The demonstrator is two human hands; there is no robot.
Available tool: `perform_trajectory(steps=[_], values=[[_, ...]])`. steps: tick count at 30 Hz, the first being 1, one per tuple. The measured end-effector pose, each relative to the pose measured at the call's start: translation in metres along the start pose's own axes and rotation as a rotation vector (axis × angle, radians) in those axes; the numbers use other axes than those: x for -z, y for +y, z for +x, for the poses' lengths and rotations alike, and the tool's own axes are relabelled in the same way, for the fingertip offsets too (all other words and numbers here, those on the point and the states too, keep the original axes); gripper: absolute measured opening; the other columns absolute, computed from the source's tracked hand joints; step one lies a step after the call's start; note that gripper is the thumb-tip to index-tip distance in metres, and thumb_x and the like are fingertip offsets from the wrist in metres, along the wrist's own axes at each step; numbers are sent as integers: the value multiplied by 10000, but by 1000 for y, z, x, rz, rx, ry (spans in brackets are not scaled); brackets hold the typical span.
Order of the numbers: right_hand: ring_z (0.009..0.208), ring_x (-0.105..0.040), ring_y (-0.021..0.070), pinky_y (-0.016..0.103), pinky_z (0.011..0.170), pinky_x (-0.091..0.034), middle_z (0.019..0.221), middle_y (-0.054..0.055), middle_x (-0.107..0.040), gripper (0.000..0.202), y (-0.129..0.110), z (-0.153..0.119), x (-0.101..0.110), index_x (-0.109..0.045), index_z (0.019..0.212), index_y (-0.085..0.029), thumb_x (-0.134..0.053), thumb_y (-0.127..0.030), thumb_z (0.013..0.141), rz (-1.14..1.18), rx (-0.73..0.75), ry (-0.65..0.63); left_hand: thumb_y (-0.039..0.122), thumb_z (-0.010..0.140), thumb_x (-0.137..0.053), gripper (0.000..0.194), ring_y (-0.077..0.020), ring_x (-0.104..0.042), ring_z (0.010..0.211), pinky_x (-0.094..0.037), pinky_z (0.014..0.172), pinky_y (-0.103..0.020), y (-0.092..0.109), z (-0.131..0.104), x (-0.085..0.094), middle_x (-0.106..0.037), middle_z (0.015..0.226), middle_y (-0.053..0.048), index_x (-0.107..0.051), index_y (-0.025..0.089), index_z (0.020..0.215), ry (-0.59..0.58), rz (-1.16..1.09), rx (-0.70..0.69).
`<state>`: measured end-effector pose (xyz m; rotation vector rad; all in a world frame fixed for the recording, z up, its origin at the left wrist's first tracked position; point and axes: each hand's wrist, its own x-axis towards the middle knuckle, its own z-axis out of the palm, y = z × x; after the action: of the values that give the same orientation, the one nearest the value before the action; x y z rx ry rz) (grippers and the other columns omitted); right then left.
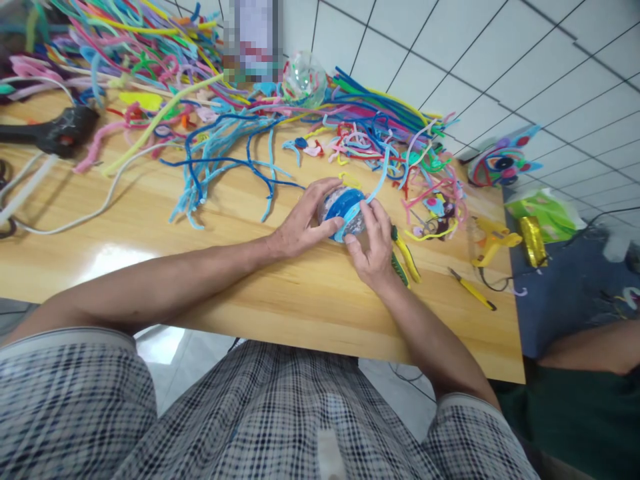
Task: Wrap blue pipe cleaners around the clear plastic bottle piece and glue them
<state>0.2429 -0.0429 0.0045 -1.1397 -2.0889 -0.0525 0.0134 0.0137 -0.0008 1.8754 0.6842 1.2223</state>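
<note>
A clear round ball (344, 205) with dark blue and light blue fuzzy strips around it is held between my hands over the wooden table (300, 293). My left hand (313, 217) wraps its left side, the thumb pressing on the light blue strip. My right hand (373, 243) grips the right side with thumb and fingertips. From near my right fingertips, a light blue pipe cleaner (384, 175) sticks up and away. Just right of my right hand lie pliers (406, 257) with yellow and green handles, partly hidden by it.
Piles of colourful pipe cleaners (225, 147) cover the back and left. Another clear ball (303, 79) stands behind. A black glue gun (65, 130) lies left; a yellow glue gun (493, 241) and cutter (473, 290) lie right. Another person's arm (593, 347) is at far right.
</note>
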Motion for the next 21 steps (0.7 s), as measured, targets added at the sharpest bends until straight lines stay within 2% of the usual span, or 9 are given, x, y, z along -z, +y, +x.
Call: perform_trajectory(steps=[9, 17, 21], values=[[1581, -525, 384, 656, 1275, -497, 1737, 145, -467, 760, -1, 0, -1, -201, 1799, -354, -533, -438, 1121, -18, 43, -16, 603, 1062, -665, 716, -344, -523, 1581, -410, 1345, -525, -7, 2, 0, -567, 1655, -200, -522, 221, 1650, -27, 70, -96], [1607, -512, 362, 658, 1297, -484, 1737, 155, -486, 766, -2, 2, -2, -179, 1801, -316, -508, -483, 1130, 19, 6, 18, 697, 1057, -615, 746, -330, -580, 1513, -461, 1293, -503, -3, 2, 0, -597, 1627, -182, -528, 220, 1624, 12, 52, 45], [1592, -530, 361, 657, 1284, -498, 1709, 173, -513, 768, 0, 2, -5, -183, 1795, -293, -491, -521, 1130, 13, -2, 26, 713, 1051, -613, 765, -324, -596, 1485, -470, 1277, -491, -3, 2, 0, -612, 1601, -190, -530, 200, 1613, 14, 67, 41]])
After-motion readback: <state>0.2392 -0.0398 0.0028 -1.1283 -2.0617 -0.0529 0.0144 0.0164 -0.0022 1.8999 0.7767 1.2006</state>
